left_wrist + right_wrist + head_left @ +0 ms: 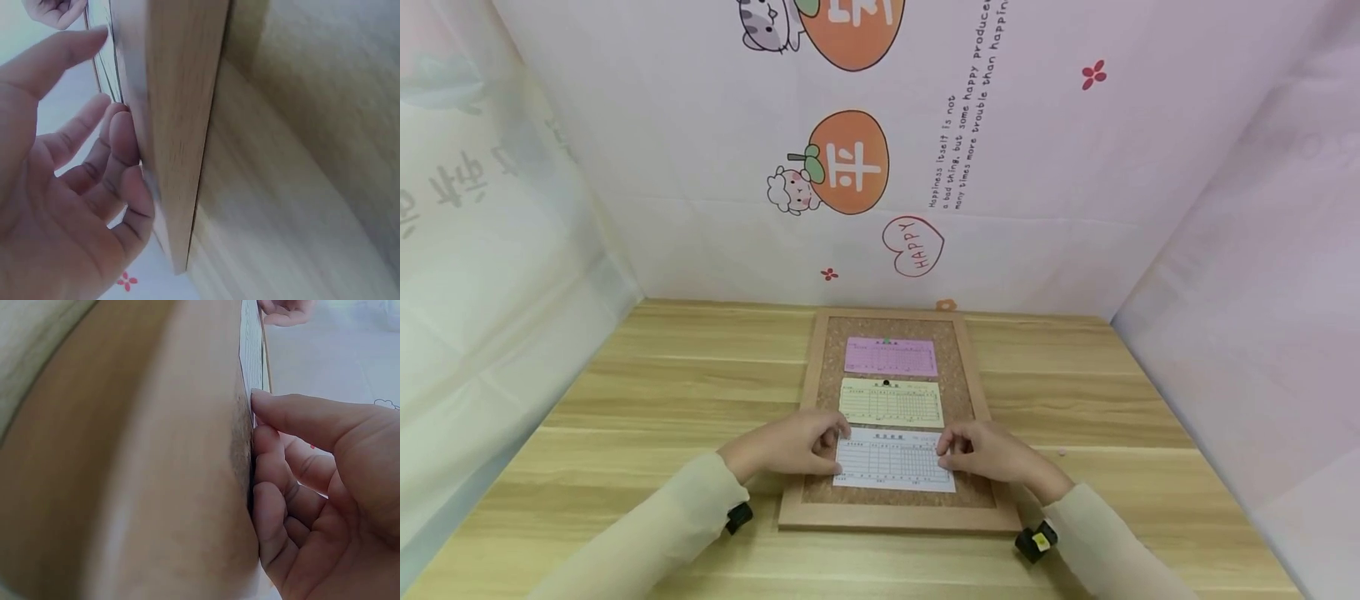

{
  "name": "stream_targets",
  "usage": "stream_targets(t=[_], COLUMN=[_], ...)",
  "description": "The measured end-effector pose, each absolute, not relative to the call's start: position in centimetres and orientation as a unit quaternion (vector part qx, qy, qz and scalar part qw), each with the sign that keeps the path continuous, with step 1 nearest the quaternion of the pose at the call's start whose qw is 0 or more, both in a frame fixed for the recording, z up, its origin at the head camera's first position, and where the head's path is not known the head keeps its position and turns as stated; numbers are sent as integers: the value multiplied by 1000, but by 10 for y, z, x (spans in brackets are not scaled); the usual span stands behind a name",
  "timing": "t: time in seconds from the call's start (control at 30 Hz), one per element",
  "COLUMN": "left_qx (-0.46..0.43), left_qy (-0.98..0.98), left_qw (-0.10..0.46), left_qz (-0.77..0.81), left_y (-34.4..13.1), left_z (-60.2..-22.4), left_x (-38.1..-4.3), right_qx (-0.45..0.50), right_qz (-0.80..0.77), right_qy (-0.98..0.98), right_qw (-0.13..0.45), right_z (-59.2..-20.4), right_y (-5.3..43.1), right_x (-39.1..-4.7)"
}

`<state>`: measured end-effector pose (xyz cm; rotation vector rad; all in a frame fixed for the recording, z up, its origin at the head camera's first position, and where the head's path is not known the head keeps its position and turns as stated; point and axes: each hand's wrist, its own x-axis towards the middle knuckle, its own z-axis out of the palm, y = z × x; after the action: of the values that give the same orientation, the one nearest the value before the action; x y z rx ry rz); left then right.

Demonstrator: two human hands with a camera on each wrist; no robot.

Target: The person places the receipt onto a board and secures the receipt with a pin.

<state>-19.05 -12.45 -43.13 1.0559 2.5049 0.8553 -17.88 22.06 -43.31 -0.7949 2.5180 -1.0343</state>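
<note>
A white printed form (891, 460) lies on the lower part of a wood-framed corkboard (917, 498). My left hand (801, 443) is at its left edge, thumb by the lower corner and fingertips by the upper one. In the left wrist view, a gap shows between that thumb (75, 47) and the loosely bent fingers. My right hand (988, 450) pinches the form's right edge, the thumb (294, 412) on the paper and the index finger close beneath. Above it are a yellow form (891, 404) under a black pushpin (886, 383) and a pink form (891, 358) under a green pushpin (886, 340).
The corkboard rests on a wood-grain table (700, 367). A small pale bit (1062, 452) lies to the right of the board. A white printed curtain (1037, 167) hangs behind the table, with more cloth along both sides.
</note>
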Motion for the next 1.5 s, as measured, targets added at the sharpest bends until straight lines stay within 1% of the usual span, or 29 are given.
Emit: stream_targets(t=[0.13, 0.33, 0.63, 0.9, 1.23, 1.5], left_qx=[360, 340, 339, 344, 350, 342], left_qy=[874, 875, 878, 891, 887, 888], left_qw=[147, 168, 150, 136, 135, 146], left_qz=[292, 302, 303, 264, 267, 271], left_y=[-127, -130, -130, -131, -131, -133], left_z=[-427, -420, -426, -430, -435, -435], left_x=[-187, -183, -183, -182, -185, -186], right_qx=[-277, -275, -275, -274, -253, -267], right_qz=[-366, -362, -358, -355, -376, -393], right_qy=[875, 878, 879, 879, 878, 865], right_qw=[153, 153, 156, 159, 154, 165], right_z=[-433, -433, -432, -433, -433, -427], right_y=[220, 221, 221, 220, 223, 226], right_x=[-179, -181, -181, -180, -179, -181])
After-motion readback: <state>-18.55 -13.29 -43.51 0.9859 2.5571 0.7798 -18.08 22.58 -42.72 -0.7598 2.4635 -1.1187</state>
